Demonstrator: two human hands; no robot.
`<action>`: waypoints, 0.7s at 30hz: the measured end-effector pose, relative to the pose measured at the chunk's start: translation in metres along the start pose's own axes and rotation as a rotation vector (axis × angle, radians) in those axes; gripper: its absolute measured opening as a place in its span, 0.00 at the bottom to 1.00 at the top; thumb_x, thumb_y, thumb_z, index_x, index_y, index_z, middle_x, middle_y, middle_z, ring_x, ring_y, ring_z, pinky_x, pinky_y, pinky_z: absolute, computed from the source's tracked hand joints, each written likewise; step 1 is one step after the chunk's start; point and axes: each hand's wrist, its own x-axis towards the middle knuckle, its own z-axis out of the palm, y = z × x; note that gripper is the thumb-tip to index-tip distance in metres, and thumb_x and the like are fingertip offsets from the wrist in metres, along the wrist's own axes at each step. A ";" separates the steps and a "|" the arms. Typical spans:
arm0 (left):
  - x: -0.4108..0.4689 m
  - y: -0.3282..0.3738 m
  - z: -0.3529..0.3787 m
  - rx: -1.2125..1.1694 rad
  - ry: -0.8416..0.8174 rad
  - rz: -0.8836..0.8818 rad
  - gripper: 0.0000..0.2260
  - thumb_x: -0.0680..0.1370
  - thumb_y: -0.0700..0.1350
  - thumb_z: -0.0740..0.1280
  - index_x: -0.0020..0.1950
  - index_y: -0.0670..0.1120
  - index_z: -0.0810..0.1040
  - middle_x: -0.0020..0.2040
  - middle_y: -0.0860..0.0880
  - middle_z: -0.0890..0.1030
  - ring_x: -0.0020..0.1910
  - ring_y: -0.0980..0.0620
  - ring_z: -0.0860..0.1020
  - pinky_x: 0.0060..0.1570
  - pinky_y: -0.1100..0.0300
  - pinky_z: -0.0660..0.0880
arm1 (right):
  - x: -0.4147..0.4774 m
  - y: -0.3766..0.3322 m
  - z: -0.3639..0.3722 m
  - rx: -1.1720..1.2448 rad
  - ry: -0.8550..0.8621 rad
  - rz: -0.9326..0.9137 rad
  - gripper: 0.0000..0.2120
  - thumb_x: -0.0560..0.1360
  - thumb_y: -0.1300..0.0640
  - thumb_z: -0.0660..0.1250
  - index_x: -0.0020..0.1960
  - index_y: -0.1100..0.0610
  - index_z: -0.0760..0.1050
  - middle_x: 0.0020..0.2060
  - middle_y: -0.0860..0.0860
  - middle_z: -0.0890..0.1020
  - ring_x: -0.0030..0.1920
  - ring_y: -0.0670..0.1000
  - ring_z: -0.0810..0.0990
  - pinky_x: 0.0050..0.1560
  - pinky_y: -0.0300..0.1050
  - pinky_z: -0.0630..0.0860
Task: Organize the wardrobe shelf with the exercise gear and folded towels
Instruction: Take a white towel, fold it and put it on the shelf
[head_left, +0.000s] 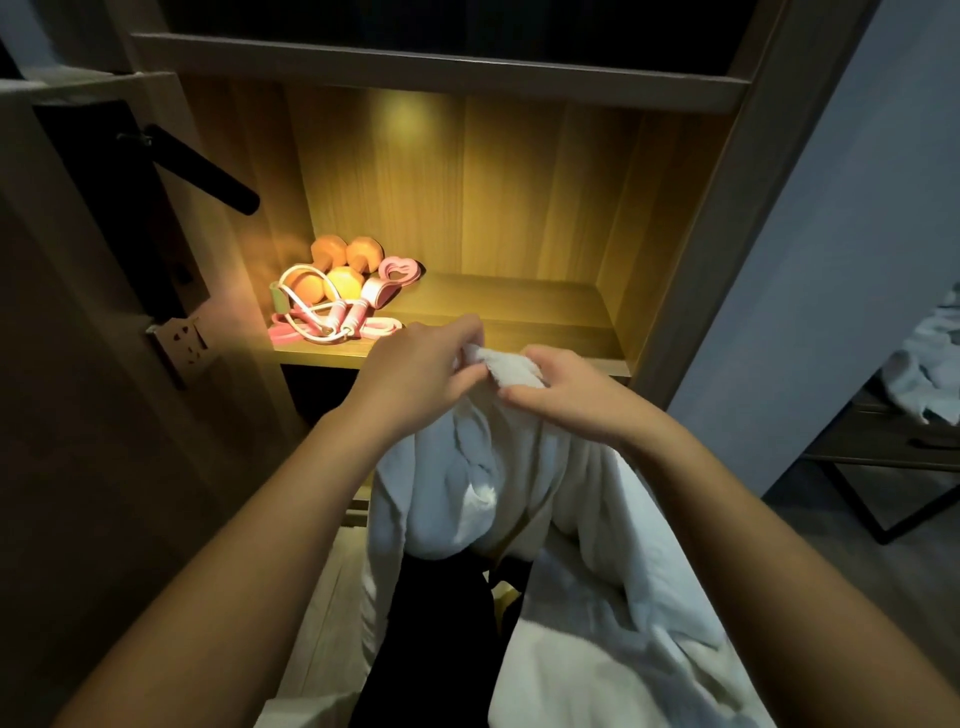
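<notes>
Warm lamplight fills the wooden shelf (493, 312) of a wardrobe in a dim room. The towel (467, 493) hangs just before the shelf's front edge, near its middle, not yet on the board. It is white, thick and soft-looking, and it falls in loose, rumpled folds toward the person's legs. The left hand (415, 364) pinches its top edge with curled fingers. The right hand (566, 389) grips the same bunched edge just beside it, thumb and fingers closed on the cloth.

Folding looks barely begun, since the towel has no flat shape yet. The next move probably calls for finding two corners, drawing them apart to spread the cloth, then halving it neatly. Limp terry will sag and twist, so both hands must keep tension.

At the shelf's left end the gear sits in a close heap. Orange dumbbells (343, 265) with faceted heads lie toward the back. A pink and white jump rope (332, 317) coils at the front edge, among flat pink bands (384, 293).

Further out, a black door handle (208, 171) juts in at the left. More pale cloth (930, 364) lies crumpled on a dark table at the far right.
</notes>
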 end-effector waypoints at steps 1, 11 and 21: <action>0.004 0.000 -0.001 0.002 0.042 -0.019 0.08 0.77 0.53 0.66 0.51 0.50 0.74 0.37 0.53 0.75 0.40 0.47 0.73 0.34 0.56 0.63 | 0.003 0.001 0.001 -0.141 0.064 0.004 0.13 0.73 0.50 0.67 0.52 0.57 0.73 0.42 0.51 0.78 0.42 0.51 0.76 0.41 0.50 0.73; 0.052 0.003 -0.043 0.045 0.312 -0.135 0.09 0.77 0.53 0.67 0.45 0.48 0.74 0.39 0.48 0.78 0.41 0.45 0.74 0.35 0.57 0.63 | 0.016 0.009 -0.020 -0.490 0.493 0.120 0.16 0.74 0.56 0.67 0.60 0.50 0.67 0.51 0.50 0.73 0.48 0.51 0.73 0.44 0.48 0.77; 0.058 0.014 -0.083 0.077 0.428 -0.188 0.10 0.77 0.52 0.67 0.43 0.49 0.71 0.39 0.49 0.77 0.40 0.45 0.73 0.35 0.58 0.63 | 0.023 -0.002 -0.045 -0.347 0.767 0.043 0.06 0.77 0.52 0.66 0.49 0.51 0.68 0.40 0.48 0.76 0.36 0.47 0.74 0.35 0.41 0.75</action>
